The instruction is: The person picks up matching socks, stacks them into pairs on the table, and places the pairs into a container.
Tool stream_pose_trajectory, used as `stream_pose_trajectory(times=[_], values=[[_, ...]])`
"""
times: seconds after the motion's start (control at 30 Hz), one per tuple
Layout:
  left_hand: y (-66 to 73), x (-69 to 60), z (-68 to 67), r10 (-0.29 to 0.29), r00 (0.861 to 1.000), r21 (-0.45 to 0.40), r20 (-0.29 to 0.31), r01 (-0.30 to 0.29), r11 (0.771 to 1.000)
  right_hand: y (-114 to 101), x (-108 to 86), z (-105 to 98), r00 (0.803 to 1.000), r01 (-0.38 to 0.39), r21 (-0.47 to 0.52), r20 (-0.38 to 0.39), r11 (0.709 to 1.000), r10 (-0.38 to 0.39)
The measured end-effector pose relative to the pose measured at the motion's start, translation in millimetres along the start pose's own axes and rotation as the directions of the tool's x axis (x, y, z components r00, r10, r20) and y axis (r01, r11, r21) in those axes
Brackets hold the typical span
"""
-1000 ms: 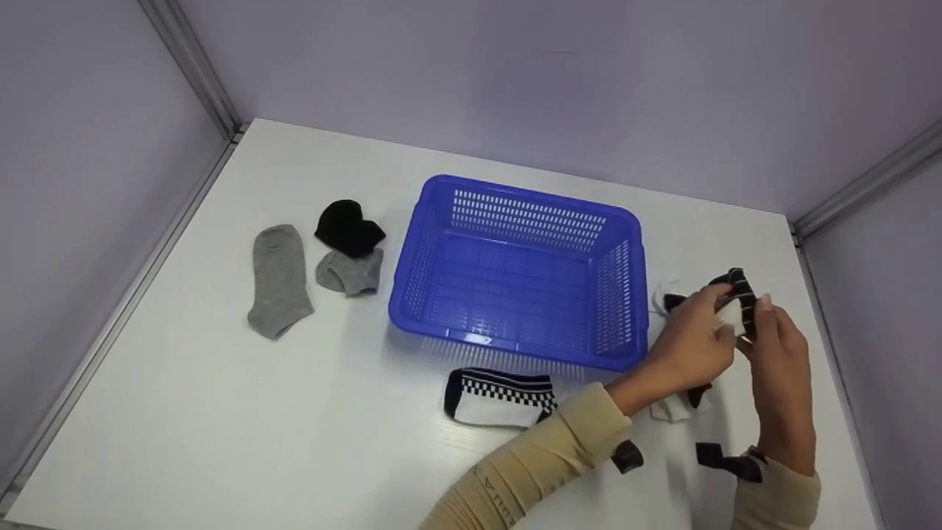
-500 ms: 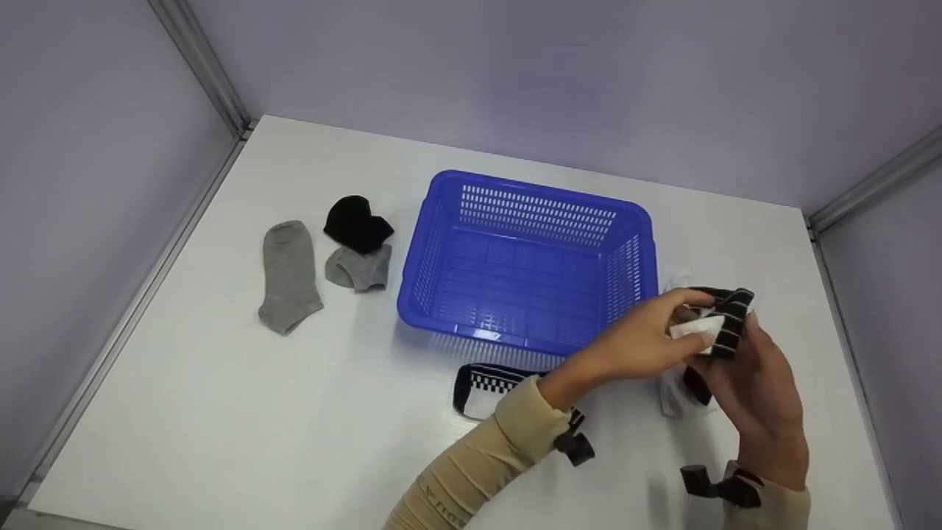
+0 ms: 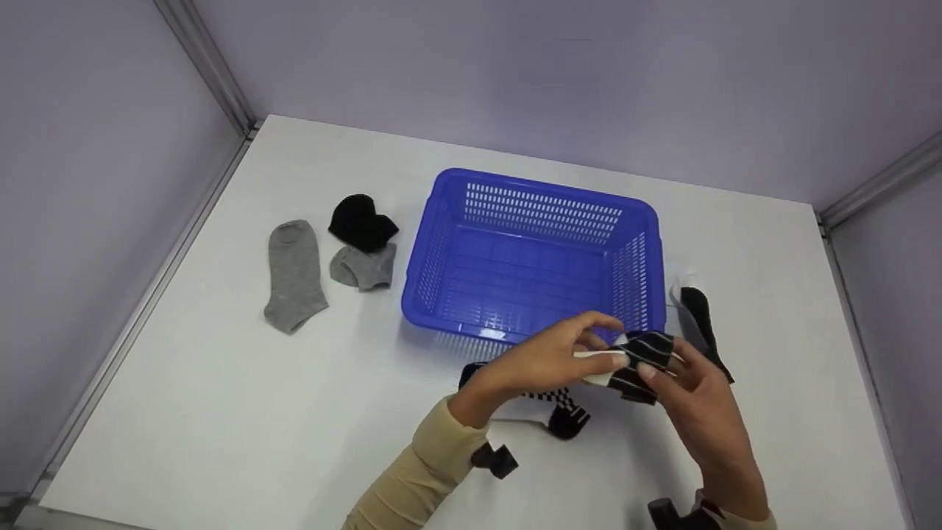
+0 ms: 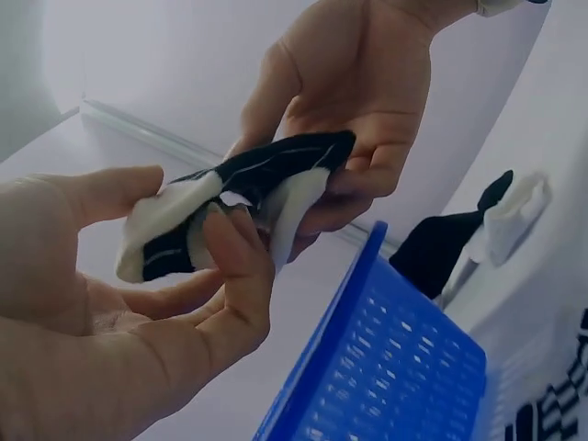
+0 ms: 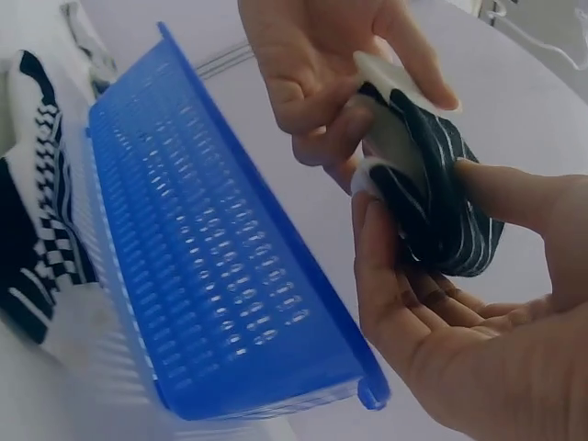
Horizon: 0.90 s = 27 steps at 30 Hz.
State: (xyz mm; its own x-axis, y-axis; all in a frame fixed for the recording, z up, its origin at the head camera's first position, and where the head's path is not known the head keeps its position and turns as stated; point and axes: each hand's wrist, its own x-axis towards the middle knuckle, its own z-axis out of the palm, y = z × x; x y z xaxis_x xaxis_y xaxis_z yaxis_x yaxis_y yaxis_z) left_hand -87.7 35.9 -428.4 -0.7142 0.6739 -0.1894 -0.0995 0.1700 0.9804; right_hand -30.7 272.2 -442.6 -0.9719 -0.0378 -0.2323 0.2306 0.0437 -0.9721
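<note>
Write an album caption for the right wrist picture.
Left hand and right hand hold a striped sock near a basket, a checkered sock beyond.

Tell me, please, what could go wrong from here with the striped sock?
The striped sock might unfold if the left grip or right grip loosens, as its opening gapes. A slip might drop it onto the table, since it is held near a corner of the blue basket. The left arm might brush the checkered sock, which it partly hides in the head view.
</note>
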Motion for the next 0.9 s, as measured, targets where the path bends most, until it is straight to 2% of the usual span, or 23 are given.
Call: stream_pose_trajectory(times=[0.1,0.17,0.3,0.43,0.57,0.73,0.9], values=[[-9.1,-10.9,-4.0,-0.002,1.000,-0.066,0.020,0.003,0.998,2,-1.8,7,1.000,-0.016,-0.098,-0.017,0.995,0.014],[-16.2,-16.4,-4.7,0.004,0.999,-0.124,0.032,0.000,0.992,4,-2.8,11,1.000,-0.008,-0.139,-0.001,0.990,0.008],[-31.4,-23.9,-2.9,0.037,0.998,-0.182,0.053,-0.027,0.983,9,-5.2,15,0.997,0.005,-0.137,0.071,0.991,0.005],[-41.8,-28.7,-2.7,0.107,0.993,-0.131,0.053,-0.099,0.986,17,-7.9,18,0.985,0.007,-0.111,0.170,0.994,0.012],[-49.4,-31.7,-4.4,0.171,0.985,-0.063,0.034,-0.169,0.984,25,-8.8,18,0.958,0.013,-0.097,0.286,0.995,0.016],[-56.9,-37.2,-8.0,0.202,0.979,-0.046,0.003,-0.201,0.978,32,-8.5,17,0.925,-0.018,-0.105,0.375,0.994,0.056],[-65.1,-44.6,-15.7,0.194,0.981,-0.007,-0.024,-0.194,0.981,42,-6.4,16,0.898,-0.032,-0.146,0.430,0.989,0.093]])
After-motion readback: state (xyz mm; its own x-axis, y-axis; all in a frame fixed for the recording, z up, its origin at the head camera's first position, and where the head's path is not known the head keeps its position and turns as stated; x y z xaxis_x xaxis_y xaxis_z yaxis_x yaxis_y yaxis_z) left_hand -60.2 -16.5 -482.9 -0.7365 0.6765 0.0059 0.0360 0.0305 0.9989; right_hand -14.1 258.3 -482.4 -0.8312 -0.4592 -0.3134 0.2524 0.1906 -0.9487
